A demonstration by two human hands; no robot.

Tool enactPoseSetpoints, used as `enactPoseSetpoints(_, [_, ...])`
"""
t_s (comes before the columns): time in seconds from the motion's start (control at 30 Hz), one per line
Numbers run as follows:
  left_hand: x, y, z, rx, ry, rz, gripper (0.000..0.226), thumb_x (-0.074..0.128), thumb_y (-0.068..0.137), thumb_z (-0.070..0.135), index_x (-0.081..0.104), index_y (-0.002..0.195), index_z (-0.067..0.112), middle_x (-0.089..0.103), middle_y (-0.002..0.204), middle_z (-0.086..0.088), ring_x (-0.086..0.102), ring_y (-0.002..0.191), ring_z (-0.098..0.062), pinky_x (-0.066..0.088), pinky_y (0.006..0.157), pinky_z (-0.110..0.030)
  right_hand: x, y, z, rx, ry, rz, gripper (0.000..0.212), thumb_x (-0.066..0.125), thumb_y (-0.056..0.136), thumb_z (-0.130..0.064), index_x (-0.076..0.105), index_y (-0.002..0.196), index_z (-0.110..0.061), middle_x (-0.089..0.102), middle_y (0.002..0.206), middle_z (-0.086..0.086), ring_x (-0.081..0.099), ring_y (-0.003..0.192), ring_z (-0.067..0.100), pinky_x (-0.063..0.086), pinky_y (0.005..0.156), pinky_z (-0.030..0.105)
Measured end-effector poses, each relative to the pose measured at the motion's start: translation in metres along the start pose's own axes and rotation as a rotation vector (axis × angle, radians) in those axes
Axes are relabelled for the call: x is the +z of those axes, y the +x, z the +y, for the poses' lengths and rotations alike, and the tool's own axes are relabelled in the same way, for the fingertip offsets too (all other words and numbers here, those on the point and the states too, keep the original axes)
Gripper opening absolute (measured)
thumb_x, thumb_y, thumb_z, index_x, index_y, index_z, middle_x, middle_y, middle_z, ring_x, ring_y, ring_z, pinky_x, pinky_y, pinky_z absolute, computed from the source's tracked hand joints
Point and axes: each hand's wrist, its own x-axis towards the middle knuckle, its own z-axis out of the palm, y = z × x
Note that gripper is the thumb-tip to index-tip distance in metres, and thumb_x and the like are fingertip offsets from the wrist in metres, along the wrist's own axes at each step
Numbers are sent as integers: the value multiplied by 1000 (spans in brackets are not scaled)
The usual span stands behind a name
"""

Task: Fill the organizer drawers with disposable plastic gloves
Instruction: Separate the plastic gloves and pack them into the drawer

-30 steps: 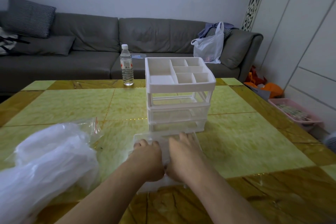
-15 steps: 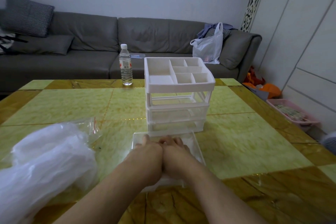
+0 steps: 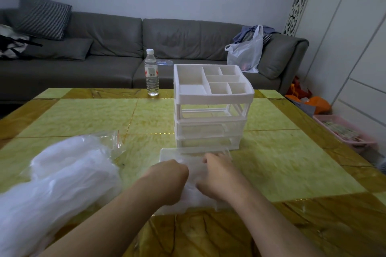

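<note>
A white organizer (image 3: 211,98) stands mid-table; its top drawer slot is empty and two drawers sit shut below. In front of it lies the pulled-out clear drawer (image 3: 167,153) with thin plastic gloves (image 3: 190,193) in it. My left hand (image 3: 169,175) is over the drawer's left half, its fingers curled down into the gloves. My right hand (image 3: 218,173) rests on the gloves in the right half, with its fingers reaching forward. A bulging clear bag of gloves (image 3: 52,179) lies on the table to the left.
A water bottle (image 3: 151,73) stands at the table's far edge, left of the organizer. Behind the yellow-tiled table (image 3: 282,162) runs a grey sofa (image 3: 117,48) with a white plastic bag (image 3: 246,52). A pink basket (image 3: 346,133) sits on the floor at right.
Both hands lay side by side, pressed flat in the drawer. They have since drawn back a little and moved apart, and the left hand's fingers have curled under.
</note>
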Motion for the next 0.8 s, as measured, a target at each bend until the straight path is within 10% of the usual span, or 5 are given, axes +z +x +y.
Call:
enactPoseSetpoints(0.17, [0,-10,-9,124,-103,96,30,68,95,16,66,124,18,62,127,-4,61,116,-25,54,90,-37,5,-5,-5,52,-56,-59,68,68,84,-31,50,148,-20,47,153,8,42,143,30,41,117,37])
enactPoseSetpoints(0.4, [-2,-61,-59,-58,-369,691,41,59,92,3,55,127,25,48,128,8,50,113,-15,48,79,-29,-1,-4,-23,-60,101,226,32,65,92,-20,65,125,-23,57,124,-4,62,100,20,54,86,35])
enactPoseSetpoints(0.53, [12,-88,-128,-419,-307,537,54,70,90,33,46,137,22,50,135,1,49,125,-23,45,105,-38,0,-11,-40,-110,117,279,28,64,93,-19,67,121,-24,62,122,-5,59,92,14,47,80,29])
enactPoseSetpoints(0.67, [25,-106,-165,-545,-400,409,37,70,87,40,59,121,33,65,117,7,62,104,-18,56,88,-39,7,-16,-51,-144,119,272,19,60,97,-17,65,113,-27,59,114,-8,52,74,4,34,60,14])
enactPoseSetpoints(0.8, [31,-112,-173,-540,-419,588,17,67,93,35,67,111,37,71,100,8,66,85,-18,59,74,-38,16,-15,-59,-177,175,253,17,60,98,-16,66,111,-26,59,119,-12,55,103,10,42,81,23])
